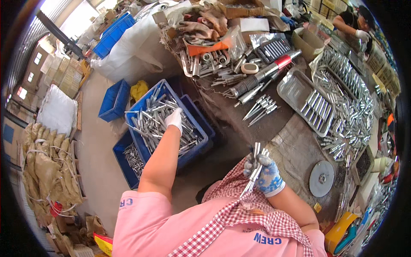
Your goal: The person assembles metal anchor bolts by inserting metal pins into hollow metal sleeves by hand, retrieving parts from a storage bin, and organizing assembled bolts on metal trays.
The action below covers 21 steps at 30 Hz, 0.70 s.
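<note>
My left hand (174, 120), in a white glove, reaches into a blue crate (195, 121) heaped with shiny metal rods (150, 122). It rests on the rods at the crate's middle, and its fingertips are hard to make out. In front of my body, my right hand (267, 174) wears a glove with a blue pattern. Its fingers are wrapped round a bundle of several metal rods (255, 169), held upright at a slant beside the checked apron (227, 188).
The workbench (295, 141) carries a metal tray (292, 88) of rods, a large rod heap (349, 107), a round grey disc (322, 178) and a red-and-black tool (265, 73). Blue bins (114, 102) stand on the floor at left. Another person (353, 25) works at far right.
</note>
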Tool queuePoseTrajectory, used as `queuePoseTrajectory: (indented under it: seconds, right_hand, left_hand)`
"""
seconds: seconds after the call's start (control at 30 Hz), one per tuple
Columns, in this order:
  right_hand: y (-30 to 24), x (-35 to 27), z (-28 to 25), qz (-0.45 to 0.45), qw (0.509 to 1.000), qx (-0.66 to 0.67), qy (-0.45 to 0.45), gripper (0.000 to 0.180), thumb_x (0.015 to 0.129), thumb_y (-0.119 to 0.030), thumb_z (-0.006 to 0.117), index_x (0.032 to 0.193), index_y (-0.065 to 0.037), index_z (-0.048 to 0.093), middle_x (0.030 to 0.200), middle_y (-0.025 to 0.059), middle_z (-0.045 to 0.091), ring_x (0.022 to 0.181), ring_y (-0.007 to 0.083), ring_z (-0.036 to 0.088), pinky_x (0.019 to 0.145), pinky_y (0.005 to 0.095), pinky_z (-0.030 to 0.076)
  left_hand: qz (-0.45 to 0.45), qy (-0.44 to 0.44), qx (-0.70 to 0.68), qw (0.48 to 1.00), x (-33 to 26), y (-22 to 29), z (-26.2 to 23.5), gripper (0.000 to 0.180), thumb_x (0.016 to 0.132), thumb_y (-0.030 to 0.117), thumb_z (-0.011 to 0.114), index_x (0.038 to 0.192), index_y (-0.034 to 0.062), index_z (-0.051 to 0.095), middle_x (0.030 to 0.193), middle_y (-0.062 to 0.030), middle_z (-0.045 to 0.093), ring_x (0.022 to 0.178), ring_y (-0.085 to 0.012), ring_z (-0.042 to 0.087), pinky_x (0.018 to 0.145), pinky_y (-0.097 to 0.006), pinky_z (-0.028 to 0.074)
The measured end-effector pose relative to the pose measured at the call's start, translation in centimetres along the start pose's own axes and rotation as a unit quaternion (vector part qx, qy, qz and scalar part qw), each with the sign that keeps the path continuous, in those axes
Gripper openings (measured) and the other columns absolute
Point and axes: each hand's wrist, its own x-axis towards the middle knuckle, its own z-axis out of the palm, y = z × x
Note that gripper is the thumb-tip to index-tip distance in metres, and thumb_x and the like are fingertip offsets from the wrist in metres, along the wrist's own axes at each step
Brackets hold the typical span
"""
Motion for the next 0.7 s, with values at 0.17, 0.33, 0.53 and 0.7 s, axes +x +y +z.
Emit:
queuePoseTrajectory:
  seconds: [0.17, 0.33, 0.53, 0.7]
  right_hand:
    - [0.0, -0.6, -0.1, -0.003, 1.0, -0.003, 0.007, 0.041, 0.08, -0.014, 0.061, 0.119, -0.008, 0.05, 0.094, 0.0088, 0.061, 0.079, 0.0223, 0.06, 0.069, 0.0381, 0.051]
    - [1.2, -1.5, 1.9, 0.01, 1.0, -0.007, -0.015, 0.055, 0.08, -0.011, 0.061, 0.131, -0.006, 0.04, 0.09, 0.0081, 0.061, 0.074, 0.0202, 0.061, 0.066, 0.0359, 0.054]
    - [-0.2, -2.3, -0.5, -0.057, 0.997, -0.018, 0.038, 0.022, 0.082, -0.016, 0.06, 0.103, -0.011, 0.059, 0.087, 0.0078, 0.062, 0.076, 0.0241, 0.062, 0.071, 0.0395, 0.053]
    - [0.9, -2.3, 0.5, -0.055, 0.998, 0.002, 0.001, 0.046, 0.078, -0.012, 0.063, 0.12, -0.002, 0.049, 0.089, 0.0116, 0.063, 0.074, 0.0212, 0.065, 0.061, 0.0325, 0.056]
  left_hand:
    - [0.022, 0.072, 0.115, 0.99, -1.6, -0.6, 1.2, 0.057, 0.064, 0.028, 0.07, 0.103, -0.0122, 0.06, 0.112, -0.023, 0.06, 0.105, -0.0294, 0.057, 0.09, -0.035, 0.042]
    - [0.031, -0.148, 0.038, 0.988, 9.8, -6.4, -0.3, 0.029, 0.076, 0.027, 0.061, 0.09, 0.0014, 0.063, 0.084, -0.0111, 0.061, 0.072, -0.0239, 0.052, 0.067, -0.036, 0.043]
    - [0.079, 0.156, 0.206, 0.963, 3.6, -5.4, 5.3, 0.036, 0.079, 0.023, 0.056, 0.099, -0.0057, 0.06, 0.095, -0.0162, 0.063, 0.087, -0.0277, 0.057, 0.079, -0.039, 0.044]
    - [0.078, 0.019, 0.009, 0.997, 3.8, -3.2, 1.5, 0.03, 0.073, 0.014, 0.059, 0.093, -0.0084, 0.061, 0.088, -0.0148, 0.062, 0.076, -0.0235, 0.057, 0.068, -0.037, 0.046]
